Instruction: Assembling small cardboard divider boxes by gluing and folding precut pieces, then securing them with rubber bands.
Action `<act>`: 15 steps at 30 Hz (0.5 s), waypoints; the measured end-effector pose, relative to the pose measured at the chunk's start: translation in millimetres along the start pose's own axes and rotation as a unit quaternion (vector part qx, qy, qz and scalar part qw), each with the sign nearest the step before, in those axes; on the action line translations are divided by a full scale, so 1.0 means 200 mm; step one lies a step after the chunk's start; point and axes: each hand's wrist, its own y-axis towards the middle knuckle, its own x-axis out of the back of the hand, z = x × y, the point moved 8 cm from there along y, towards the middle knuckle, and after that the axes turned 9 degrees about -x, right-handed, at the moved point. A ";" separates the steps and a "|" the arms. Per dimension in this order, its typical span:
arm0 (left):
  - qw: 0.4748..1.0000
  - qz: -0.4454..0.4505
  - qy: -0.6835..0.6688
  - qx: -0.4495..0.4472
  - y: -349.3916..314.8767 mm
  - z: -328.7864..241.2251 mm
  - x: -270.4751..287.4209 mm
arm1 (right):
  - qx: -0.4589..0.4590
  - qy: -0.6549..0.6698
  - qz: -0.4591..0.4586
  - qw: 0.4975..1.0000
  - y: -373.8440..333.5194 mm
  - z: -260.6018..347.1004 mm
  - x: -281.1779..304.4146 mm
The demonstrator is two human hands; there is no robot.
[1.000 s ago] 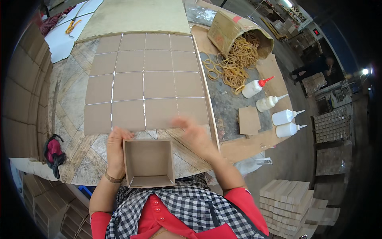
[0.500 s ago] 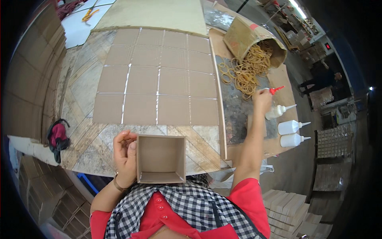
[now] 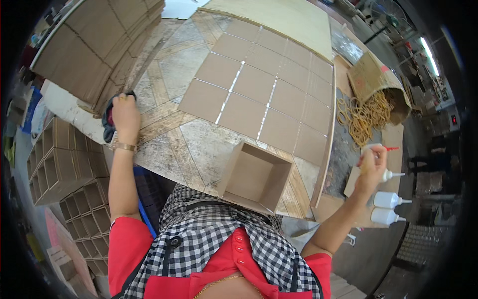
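Observation:
At the left edge of the table, my left hand (image 3: 125, 113) is closed on a dark cloth (image 3: 108, 119), much of which it covers. To the right, my right hand (image 3: 372, 167) has its fingers curled beside a squeeze bottle (image 3: 369, 147) with a red nozzle. What those fingers hold, if anything, is hidden. A pale-nozzled squeeze bottle (image 3: 394, 174) is partly behind that hand. An open-topped brown cardboard box (image 3: 255, 177) rests at the table's front edge against my apron, its opening facing up, untouched by either hand.
A scored cardboard sheet (image 3: 259, 84) lies flat on the table. Rubber bands (image 3: 369, 117) spill from a tipped carton (image 3: 371, 74). Two white squeeze bottles (image 3: 386, 199) stand at the right. Stacked cardboard (image 3: 89, 45) and divided boxes (image 3: 62, 159) are at the left.
My left hand has let go of the box and gone left to the cloth. The view has turned, shifting the table rightward. My right hand stays by the red-nozzled bottle.

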 end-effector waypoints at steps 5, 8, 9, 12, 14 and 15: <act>0.988 -0.113 -0.109 -0.008 0.03 0.12 0.00 | 0.013 -0.053 0.146 0.988 -0.31 0.20 -0.34; 0.986 -0.106 -0.126 0.010 0.01 0.21 0.02 | 0.035 -0.086 0.190 0.977 -0.47 0.28 -0.46; 0.991 -0.088 -0.101 0.028 0.01 0.17 0.08 | 0.055 -0.088 0.202 0.974 -0.52 0.29 -0.48; 0.986 -0.133 -0.102 0.008 0.00 -0.18 0.50 | 0.096 -0.113 0.218 0.965 -0.66 0.37 -0.62; 0.923 -0.190 -0.309 -0.126 -0.06 -0.47 0.73 | 0.155 -0.130 0.228 0.952 -0.75 0.45 -0.74; 0.803 -0.077 -0.563 -0.181 -0.11 -0.65 0.82 | 0.200 -0.129 0.238 0.942 -0.78 0.50 -0.82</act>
